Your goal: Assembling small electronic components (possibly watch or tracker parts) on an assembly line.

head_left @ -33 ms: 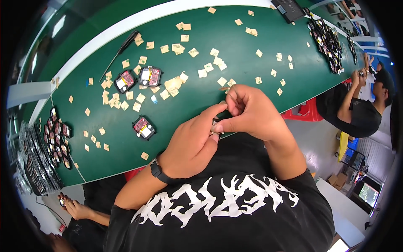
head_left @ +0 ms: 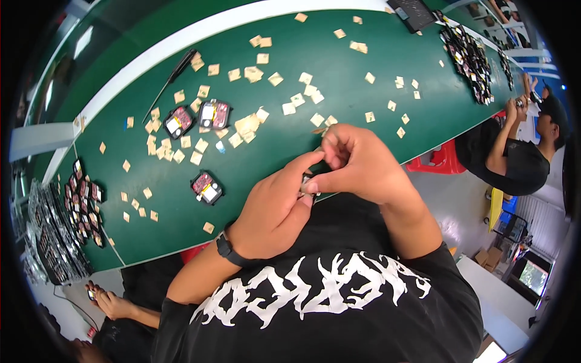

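Close to the table's front edge, my left hand [head_left: 272, 209] is closed around a small dark electronic device [head_left: 307, 180], which the fingers mostly hide. The thumb of my right hand [head_left: 366, 166] presses against this device. My other right fingers are curled in, and what they may hold is hidden. A brownish scrap [head_left: 319, 130] shows just beyond the right fingertips. Left of my hands lies an open device case [head_left: 207, 187] with a red circuit board. Two similar cases, one [head_left: 178, 121] beside another [head_left: 214, 114], lie farther back among small beige squares [head_left: 247, 125].
A black-handled screwdriver [head_left: 174, 71] lies at the far left. Piled devices [head_left: 83, 199] and stacked clear trays [head_left: 57, 236] stand at the left end. More devices [head_left: 466, 57] and a black box [head_left: 413, 15] are at the far right. Co-workers [head_left: 523, 151] sit on both sides.
The whole view has shifted slightly. My hands stay in nearly the same pose around the device; the cases and beige squares lie as before.
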Available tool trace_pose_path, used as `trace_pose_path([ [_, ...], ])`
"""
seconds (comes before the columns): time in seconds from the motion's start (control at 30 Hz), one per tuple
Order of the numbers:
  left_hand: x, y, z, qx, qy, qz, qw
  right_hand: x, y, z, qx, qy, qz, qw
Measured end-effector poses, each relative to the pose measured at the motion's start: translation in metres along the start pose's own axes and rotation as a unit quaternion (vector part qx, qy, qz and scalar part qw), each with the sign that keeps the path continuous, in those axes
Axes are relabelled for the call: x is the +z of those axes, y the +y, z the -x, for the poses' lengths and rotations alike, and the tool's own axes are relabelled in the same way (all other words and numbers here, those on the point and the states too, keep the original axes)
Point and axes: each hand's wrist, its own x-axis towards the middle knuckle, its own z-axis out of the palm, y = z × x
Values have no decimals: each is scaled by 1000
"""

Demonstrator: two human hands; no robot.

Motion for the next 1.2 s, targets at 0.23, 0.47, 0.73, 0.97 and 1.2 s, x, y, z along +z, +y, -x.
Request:
trace_pose_path([
  [0.23,12,3,4,-89,149,325,930,-6,6,5,-31,-33,-103,994],
  [0.47,17,-12,8,-32,199,233,951,-129,33,16,-104,429,174,881],
  [0.73,11,-3,-1,-66,152,312,936,-302,71,14,-74,529,633,560],
  [0.97,2,-6,2,-79,137,354,922,-336,82,0,-56,524,680,510],
  [1.2,-3,-2,4,-107,136,375,911,-341,81,-4,-79,528,695,483],
])
